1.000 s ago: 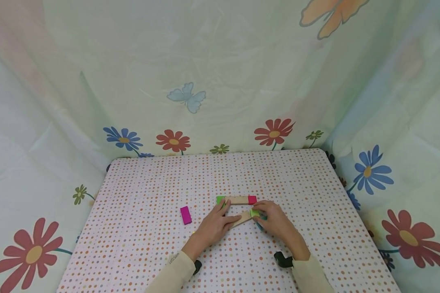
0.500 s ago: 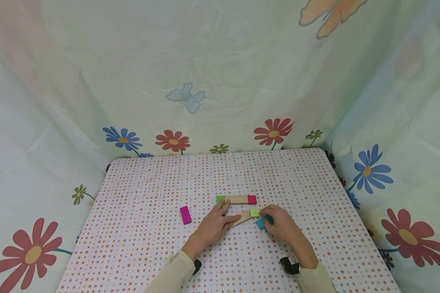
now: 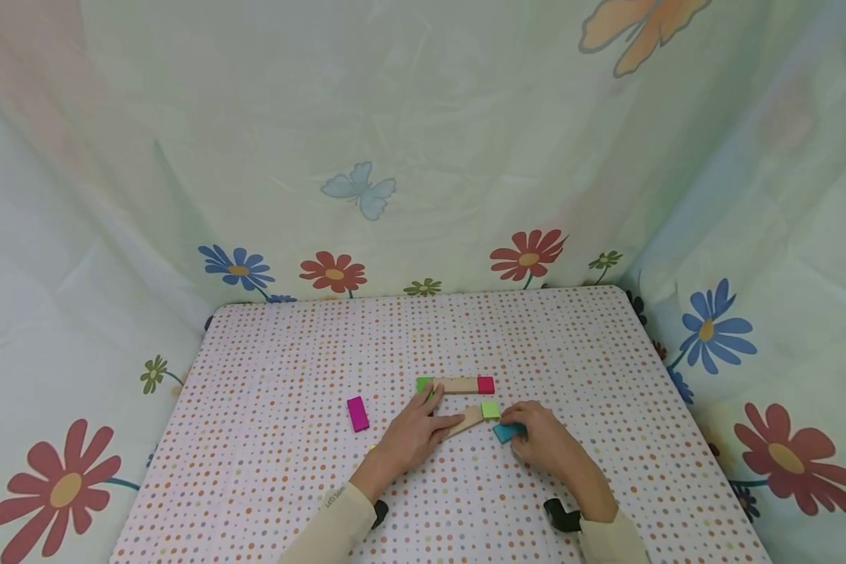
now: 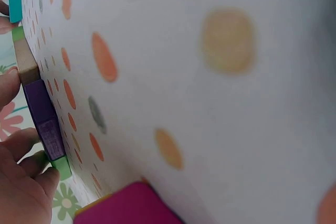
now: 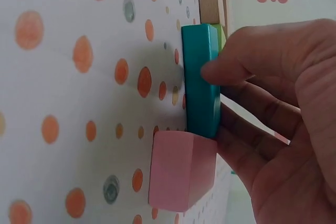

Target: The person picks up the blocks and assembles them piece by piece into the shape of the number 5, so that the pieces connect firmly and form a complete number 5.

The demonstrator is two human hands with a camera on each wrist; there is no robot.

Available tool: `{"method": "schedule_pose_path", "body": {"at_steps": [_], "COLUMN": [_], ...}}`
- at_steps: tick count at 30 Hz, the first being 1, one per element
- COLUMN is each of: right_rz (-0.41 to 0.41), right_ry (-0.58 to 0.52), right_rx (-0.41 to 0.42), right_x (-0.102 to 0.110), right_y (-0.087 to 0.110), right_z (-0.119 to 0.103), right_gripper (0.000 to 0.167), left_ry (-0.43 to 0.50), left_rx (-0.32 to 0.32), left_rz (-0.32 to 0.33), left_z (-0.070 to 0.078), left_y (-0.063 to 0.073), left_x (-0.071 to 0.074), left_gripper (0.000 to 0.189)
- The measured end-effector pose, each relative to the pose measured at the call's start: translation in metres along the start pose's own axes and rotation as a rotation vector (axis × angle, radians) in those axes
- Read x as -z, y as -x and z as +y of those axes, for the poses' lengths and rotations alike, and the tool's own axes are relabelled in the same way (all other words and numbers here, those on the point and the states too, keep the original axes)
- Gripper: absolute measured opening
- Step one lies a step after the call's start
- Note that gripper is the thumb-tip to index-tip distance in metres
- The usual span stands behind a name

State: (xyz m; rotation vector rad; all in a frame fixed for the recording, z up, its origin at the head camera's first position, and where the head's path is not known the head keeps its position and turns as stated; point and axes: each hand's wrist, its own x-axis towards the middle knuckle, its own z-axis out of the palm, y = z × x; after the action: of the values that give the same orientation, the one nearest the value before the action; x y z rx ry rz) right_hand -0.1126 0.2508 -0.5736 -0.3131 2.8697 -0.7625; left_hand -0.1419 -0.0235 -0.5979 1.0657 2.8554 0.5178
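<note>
My left hand [image 3: 405,439] rests over the left end of a row of blocks, thumb on a plain wooden block [image 3: 468,421]. Under it, in the left wrist view, lie a purple block [image 4: 42,103] and a green block [image 4: 62,167], the fingers touching them. A lime green block [image 3: 489,410] sits at the wooden block's right end. My right hand [image 3: 546,439] pinches a teal block [image 5: 198,98] between thumb and fingers, low at the table beside the lime block. A pink block [image 5: 181,171] stands at the teal block's near end, hidden in the head view.
Behind the hands lies another wooden block [image 3: 457,385] with a green block [image 3: 423,384] at its left and a red block [image 3: 486,385] at its right. A magenta block [image 3: 357,413] lies left of my left hand. Beside my left wrist a bit of yellow [image 3: 374,447] shows.
My right hand has left the lime green block and shifted slightly right and nearer, its fingers now on the teal block, which has turned a little. The left hand has stayed in place.
</note>
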Motion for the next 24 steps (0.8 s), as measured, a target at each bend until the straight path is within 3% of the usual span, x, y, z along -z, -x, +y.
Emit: {"method": "schedule_pose_path", "body": {"at_steps": [11,18,24], "right_rz": [-0.029,-0.006,-0.01], "right_ry": [0.046,0.041,0.031], "right_rx": [0.026,0.053,0.022], "right_x": [0.003,0.011,0.008], "right_y": [0.003,0.008,0.014], "right_z": [0.0,-0.007,-0.018], "right_gripper": [0.032,0.03,0.029], "left_ry": [0.02,0.031,0.017], "left_rx": [0.002,0.002,0.013], "left_rz": [-0.001,-0.001,-0.02], "left_z": [-0.001,-0.001,-0.001], "left_y": [0.0,0.001,0.001], "left_x": [-0.001,-0.001,0.0], "left_gripper": [0.038,0.038,0.038]}}
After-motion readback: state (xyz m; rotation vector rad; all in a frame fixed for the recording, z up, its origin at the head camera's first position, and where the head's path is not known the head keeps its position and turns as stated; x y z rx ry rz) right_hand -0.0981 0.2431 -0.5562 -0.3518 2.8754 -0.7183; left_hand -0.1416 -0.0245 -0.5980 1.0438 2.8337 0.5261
